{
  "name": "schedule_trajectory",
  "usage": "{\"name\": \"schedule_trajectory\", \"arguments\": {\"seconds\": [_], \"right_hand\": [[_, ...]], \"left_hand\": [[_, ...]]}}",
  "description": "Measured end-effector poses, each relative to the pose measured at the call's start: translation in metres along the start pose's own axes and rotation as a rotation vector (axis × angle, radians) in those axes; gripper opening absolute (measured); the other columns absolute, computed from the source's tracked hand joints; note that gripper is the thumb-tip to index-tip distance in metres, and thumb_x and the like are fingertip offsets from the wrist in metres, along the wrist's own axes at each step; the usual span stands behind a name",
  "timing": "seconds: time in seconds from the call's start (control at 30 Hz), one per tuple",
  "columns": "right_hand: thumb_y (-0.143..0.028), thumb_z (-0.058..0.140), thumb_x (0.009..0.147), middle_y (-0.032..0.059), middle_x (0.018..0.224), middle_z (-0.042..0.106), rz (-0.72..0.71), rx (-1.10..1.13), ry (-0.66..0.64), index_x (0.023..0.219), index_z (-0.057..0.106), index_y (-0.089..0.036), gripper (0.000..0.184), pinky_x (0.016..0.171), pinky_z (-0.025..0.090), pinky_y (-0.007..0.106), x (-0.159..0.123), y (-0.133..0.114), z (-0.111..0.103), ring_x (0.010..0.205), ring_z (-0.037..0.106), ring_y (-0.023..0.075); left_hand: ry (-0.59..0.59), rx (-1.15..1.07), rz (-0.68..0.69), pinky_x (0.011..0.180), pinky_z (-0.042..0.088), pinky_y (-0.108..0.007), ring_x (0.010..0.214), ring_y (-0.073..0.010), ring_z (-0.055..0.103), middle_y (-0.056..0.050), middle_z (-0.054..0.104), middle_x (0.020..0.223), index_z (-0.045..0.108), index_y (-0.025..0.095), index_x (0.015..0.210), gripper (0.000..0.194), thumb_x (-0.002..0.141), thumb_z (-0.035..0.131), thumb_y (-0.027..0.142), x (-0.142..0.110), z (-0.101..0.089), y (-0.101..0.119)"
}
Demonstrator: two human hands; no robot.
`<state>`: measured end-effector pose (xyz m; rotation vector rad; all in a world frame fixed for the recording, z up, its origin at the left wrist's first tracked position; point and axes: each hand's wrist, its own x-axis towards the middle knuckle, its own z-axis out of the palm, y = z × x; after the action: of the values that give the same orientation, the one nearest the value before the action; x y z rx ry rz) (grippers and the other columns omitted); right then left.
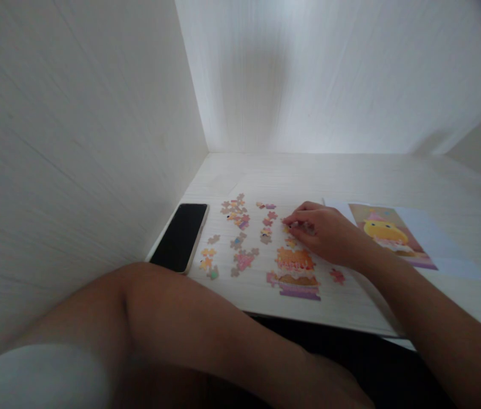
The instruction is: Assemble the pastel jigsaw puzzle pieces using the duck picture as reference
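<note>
My right hand point(319, 230) is over the table with thumb and fingertips pinched on a small yellowish puzzle piece point(290, 225), mostly covered by the fingers. Just below it lies a joined section of puzzle point(297, 272), showing an orange top, a cake and a purple edge. Right of that section is a loose reddish-pink piece point(337, 276). My left forearm crosses the foreground in front of the table edge. Only the back of my left hand point(342, 383) shows at the bottom, its fingers hidden.
Loose puzzle pieces point(244, 259) lie in small groups left of the joined section. A black-screened phone point(180, 237) rests by the left wall. On the right, a reference picture point(387, 233) of a yellow toy with a cake lies on white paper point(444, 241). Pale panels enclose the table.
</note>
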<state>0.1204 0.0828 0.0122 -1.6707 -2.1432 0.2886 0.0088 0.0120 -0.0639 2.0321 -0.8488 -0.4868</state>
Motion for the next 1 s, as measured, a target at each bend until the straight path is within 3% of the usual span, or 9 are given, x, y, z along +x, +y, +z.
{"name": "schedule_trajectory", "arguments": {"seconds": [0.23, 0.47, 0.63, 1.0], "right_hand": [[-0.015, 0.053, 0.081, 0.0061, 0.102, 0.067, -0.017, 0.015, 0.011, 0.102, 0.073, -0.020, 0.028, 0.079, 0.048, 0.028, -0.001, 0.002, 0.001, 0.086, 0.062, 0.0167], [-0.015, 0.052, 0.081, 0.0064, 0.102, 0.068, -0.009, 0.021, 0.013, 0.100, 0.073, -0.020, 0.029, 0.076, 0.049, 0.028, -0.001, 0.002, 0.001, 0.085, 0.063, 0.0169], [-0.013, 0.052, 0.080, 0.0061, 0.102, 0.068, -0.021, 0.018, 0.017, 0.101, 0.073, -0.020, 0.030, 0.075, 0.049, 0.028, -0.001, 0.003, 0.001, 0.085, 0.063, 0.0168], [-0.014, 0.052, 0.080, 0.0061, 0.102, 0.068, -0.019, 0.029, 0.008, 0.100, 0.073, -0.020, 0.029, 0.075, 0.049, 0.028, -0.002, 0.003, 0.001, 0.086, 0.063, 0.0171]], "left_hand": [[0.044, -0.012, 0.069, 0.066, 0.049, -0.029, 0.071, -0.0180, 0.057, -0.008, 0.058, 0.077, 0.056, 0.019, 0.068, 0.013, 0.077, 0.048, 0.022, 0.003, 0.011, -0.015], [-0.009, 0.056, 0.064, 0.073, 0.049, -0.031, 0.077, -0.0201, 0.056, -0.010, 0.058, 0.081, 0.055, 0.019, 0.069, 0.015, 0.079, 0.046, 0.026, -0.001, 0.003, -0.005], [0.009, 0.030, 0.071, 0.069, 0.048, -0.030, 0.075, -0.0195, 0.055, -0.008, 0.056, 0.080, 0.054, 0.020, 0.071, 0.015, 0.079, 0.044, 0.025, 0.001, 0.008, -0.012], [0.013, 0.022, 0.039, 0.072, 0.048, -0.031, 0.076, -0.0199, 0.057, -0.009, 0.058, 0.080, 0.057, 0.019, 0.068, 0.014, 0.077, 0.046, 0.023, -0.002, 0.003, -0.005]]}}
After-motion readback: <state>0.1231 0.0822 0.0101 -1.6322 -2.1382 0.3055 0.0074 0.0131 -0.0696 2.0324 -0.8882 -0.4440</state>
